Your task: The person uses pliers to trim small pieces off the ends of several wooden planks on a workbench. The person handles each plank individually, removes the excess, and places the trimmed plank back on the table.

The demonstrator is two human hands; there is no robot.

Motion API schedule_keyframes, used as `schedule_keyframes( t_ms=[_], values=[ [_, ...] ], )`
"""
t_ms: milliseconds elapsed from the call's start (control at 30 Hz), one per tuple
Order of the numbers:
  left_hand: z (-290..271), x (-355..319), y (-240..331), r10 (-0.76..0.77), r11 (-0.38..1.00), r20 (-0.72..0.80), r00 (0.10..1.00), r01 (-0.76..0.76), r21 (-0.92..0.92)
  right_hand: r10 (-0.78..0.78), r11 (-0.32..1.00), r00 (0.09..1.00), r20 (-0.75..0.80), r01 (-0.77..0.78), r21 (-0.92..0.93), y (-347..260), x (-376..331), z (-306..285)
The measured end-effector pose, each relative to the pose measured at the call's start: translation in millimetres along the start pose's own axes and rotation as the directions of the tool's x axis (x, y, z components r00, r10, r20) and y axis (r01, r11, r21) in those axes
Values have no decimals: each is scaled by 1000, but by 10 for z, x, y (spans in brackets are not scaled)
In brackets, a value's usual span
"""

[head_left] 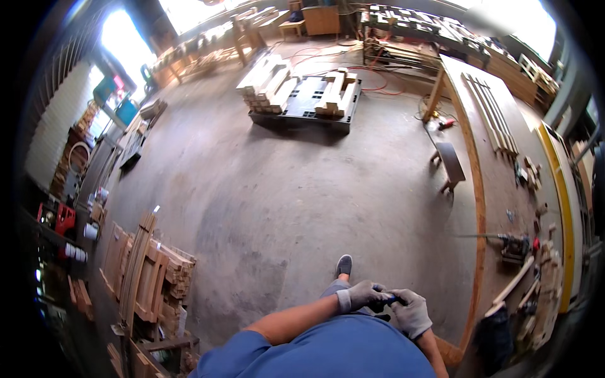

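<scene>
Both my hands wear pale grey work gloves and meet in front of my blue shirt. My left hand (pixel 363 295) is closed around a small black and blue object (pixel 385 301) whose kind I cannot make out. From the other side my right hand (pixel 412 314) grips the same object, fingers bent over its end. Parts of it are hidden by the gloves and the shirt. One of my feet, in a dark shoe (pixel 344 264), shows on the concrete floor beyond my left hand.
A long workbench (pixel 466 94) runs along the right, bearing wooden strips (pixel 488 113), a power drill (pixel 515 246) and offcuts. Beside it stands a small stool (pixel 449 165). A black pallet (pixel 302 120) carries stacked lumber ahead. Wooden frames and boards (pixel 151 271) lean at the near left.
</scene>
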State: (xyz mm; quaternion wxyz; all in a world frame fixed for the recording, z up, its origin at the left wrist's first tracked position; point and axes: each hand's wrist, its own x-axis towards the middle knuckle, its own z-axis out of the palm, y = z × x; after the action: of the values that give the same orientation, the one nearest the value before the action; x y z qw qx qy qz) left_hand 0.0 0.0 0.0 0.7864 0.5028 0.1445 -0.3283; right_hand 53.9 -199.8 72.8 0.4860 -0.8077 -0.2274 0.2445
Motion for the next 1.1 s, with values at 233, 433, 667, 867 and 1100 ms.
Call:
schedule_keyframes(
  t_ms=[233,433,667,867,1100],
  values=[
    [-876,448,887,83,994,-5,997,-83,-64,115,985,991,61,-121,119,-313,1409,-55],
    [-1420,465,1335,141,976,-35,989,-145,-164,129,986,972,196,-147,83,-564,2267,-40],
    [-1531,595,1514,233,953,-282,931,-277,-125,83,988,909,409,-127,82,-578,3061,-82],
    [-1617,766,1691,227,880,-491,841,-393,-266,101,987,744,661,7,-159,-866,3824,-221],
    [-1406,1210,1906,260,804,-661,704,-537,-256,79,978,503,861,128,-165,-1114,4420,-612]
  ],
)
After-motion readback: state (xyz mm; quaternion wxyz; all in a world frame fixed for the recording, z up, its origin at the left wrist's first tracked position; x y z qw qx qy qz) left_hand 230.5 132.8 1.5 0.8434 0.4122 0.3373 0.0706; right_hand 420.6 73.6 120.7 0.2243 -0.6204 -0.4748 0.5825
